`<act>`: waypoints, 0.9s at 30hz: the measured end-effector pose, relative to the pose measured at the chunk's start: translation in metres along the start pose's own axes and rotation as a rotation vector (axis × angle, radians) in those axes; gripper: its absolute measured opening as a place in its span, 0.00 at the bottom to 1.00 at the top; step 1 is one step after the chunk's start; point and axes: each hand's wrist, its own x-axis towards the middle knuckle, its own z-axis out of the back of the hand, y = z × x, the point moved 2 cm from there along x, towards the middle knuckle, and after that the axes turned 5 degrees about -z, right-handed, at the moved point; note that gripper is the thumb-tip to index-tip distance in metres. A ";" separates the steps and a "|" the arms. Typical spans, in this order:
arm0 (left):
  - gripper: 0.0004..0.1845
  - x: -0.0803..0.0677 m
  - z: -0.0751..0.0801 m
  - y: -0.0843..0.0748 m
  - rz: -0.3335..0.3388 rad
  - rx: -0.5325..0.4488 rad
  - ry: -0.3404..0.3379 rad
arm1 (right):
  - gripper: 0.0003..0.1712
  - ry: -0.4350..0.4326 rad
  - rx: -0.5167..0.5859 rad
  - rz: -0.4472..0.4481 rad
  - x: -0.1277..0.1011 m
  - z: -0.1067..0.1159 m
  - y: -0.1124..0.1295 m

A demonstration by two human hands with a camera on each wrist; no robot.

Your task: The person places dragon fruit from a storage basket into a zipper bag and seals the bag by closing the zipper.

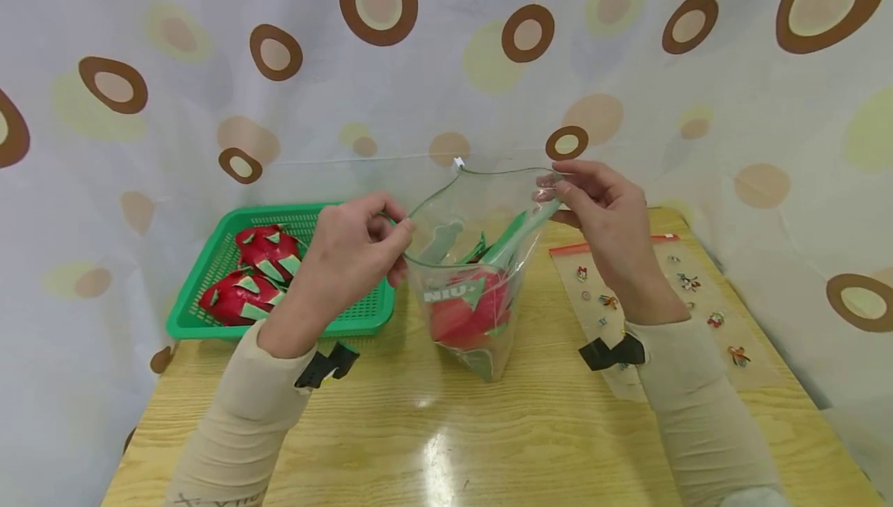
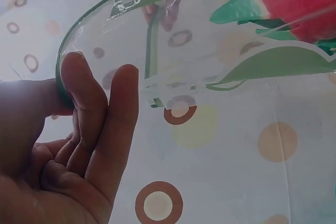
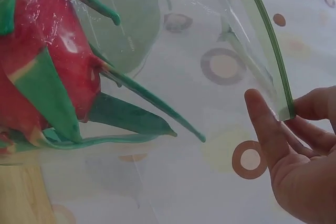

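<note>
A clear zip bag (image 1: 427,322) with a green-edged mouth and white "NIU+" lettering stands over the table, its mouth spread wide. Inside it lies a red dragon fruit (image 1: 469,313) with green scales, seen close up through the plastic in the right wrist view (image 3: 58,61). My left hand (image 1: 359,247) pinches the mouth's left corner between thumb and fingers. At the opposite corner, my right hand (image 1: 605,216) pinches the rim; the right wrist view shows thumb and fingers on the green strip (image 3: 283,85). A white slider (image 1: 458,162) sits on the far edge of the mouth.
On the left stands a green plastic basket (image 1: 183,309) holding dragon fruits (image 1: 237,296). A flat translucent pouch (image 1: 698,321) with a red zip strip and small printed figures lies at the right, partly under the right forearm. A patterned curtain (image 1: 446,88) hangs behind the wooden table (image 1: 391,429).
</note>
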 end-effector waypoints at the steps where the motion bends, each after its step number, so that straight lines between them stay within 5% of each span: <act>1: 0.05 0.000 0.000 0.000 0.004 -0.003 -0.001 | 0.17 0.002 -0.017 0.000 -0.001 0.000 0.001; 10: 0.03 0.000 -0.002 0.001 0.054 -0.012 -0.016 | 0.25 -0.008 -0.152 0.050 -0.027 -0.009 0.008; 15: 0.07 0.002 -0.003 0.002 0.082 -0.035 -0.039 | 0.15 0.023 -0.207 0.169 -0.039 -0.020 0.003; 25: 0.15 0.002 -0.007 0.004 0.126 -0.159 -0.063 | 0.30 0.246 -0.612 0.421 -0.052 -0.038 -0.018; 27: 0.14 0.002 -0.007 0.003 0.130 -0.160 -0.057 | 0.25 0.268 -0.621 0.435 -0.053 -0.040 -0.020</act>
